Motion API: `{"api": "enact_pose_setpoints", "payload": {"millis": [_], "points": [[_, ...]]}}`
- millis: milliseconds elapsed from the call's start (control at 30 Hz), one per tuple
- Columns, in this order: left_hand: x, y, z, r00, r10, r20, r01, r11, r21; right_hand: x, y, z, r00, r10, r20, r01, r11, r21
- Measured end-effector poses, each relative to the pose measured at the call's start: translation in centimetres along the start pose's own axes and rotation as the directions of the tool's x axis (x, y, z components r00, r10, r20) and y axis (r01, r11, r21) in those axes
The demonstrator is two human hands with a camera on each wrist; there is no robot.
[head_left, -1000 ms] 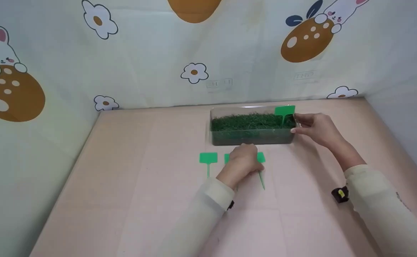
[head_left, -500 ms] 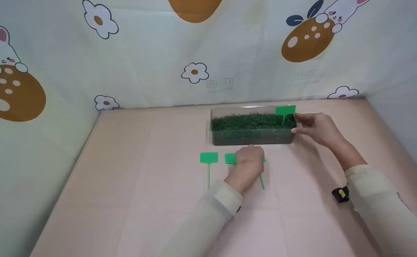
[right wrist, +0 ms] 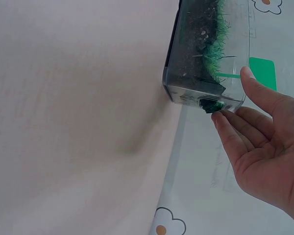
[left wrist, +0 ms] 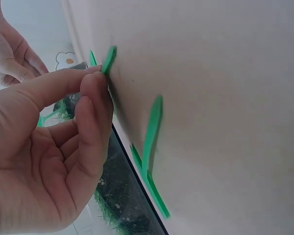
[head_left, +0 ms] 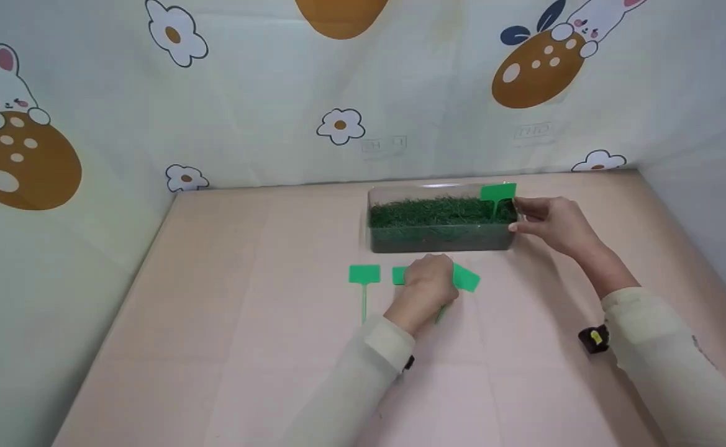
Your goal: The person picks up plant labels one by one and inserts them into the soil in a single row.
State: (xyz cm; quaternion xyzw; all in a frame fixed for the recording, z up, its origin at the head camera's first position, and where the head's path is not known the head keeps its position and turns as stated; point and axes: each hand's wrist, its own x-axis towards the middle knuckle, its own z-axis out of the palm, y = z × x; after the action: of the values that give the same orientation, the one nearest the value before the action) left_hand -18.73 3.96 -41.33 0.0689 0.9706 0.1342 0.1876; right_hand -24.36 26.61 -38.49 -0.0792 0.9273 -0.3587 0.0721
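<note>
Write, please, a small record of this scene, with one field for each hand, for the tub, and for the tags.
Left hand: pinches the held tag
Right hand: holds the tub at its right end
Tub: clear-walled, on the table, with grass inside
Planted tag: stands in the grass near the right end
Lying tags: left tag and middle tag, on the table; head view shows the latter partly hidden
Tag colour: green

No wording in front of you can be read: faint boxed marks (head_left: 384, 144) on the far patterned wall (head_left: 263, 99) are too pale, dark marks (head_left: 703, 351) on your right sleeve (head_left: 654, 341) too small.
</note>
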Motion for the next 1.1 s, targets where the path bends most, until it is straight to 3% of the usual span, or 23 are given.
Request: {"api": "enact_pose_setpoints", "payload": {"millis": [400,600,800,1100], "points": [[-0.4,-0.9,-0.4,0.999,0.017,0.045,-0.008,0.984,-0.178,0.1,0.0,0.0,1.000,-0.009,-0.012,0.009,1.000,-0.013],[-0.6,-1.7,-0.7,0.992,0.112,0.054,-0.090,0.947,-0.308,0.1,0.1,0.0,1.000,-0.012,-0.014,0.012,1.000,-0.023],[-0.9,-2.2,-1.0,0.980,0.200,-0.008,-0.190,0.917,-0.351,0.1,0.2,0.0,1.000,-0.013,-0.010,0.013,1.000,-0.019],[-0.7,-2.5,-1.4,0.939,0.321,-0.126,-0.344,0.879,-0.331,0.0,0.1,0.0,1.000,-0.005,-0.010,0.005,1.000,-0.014]]}}
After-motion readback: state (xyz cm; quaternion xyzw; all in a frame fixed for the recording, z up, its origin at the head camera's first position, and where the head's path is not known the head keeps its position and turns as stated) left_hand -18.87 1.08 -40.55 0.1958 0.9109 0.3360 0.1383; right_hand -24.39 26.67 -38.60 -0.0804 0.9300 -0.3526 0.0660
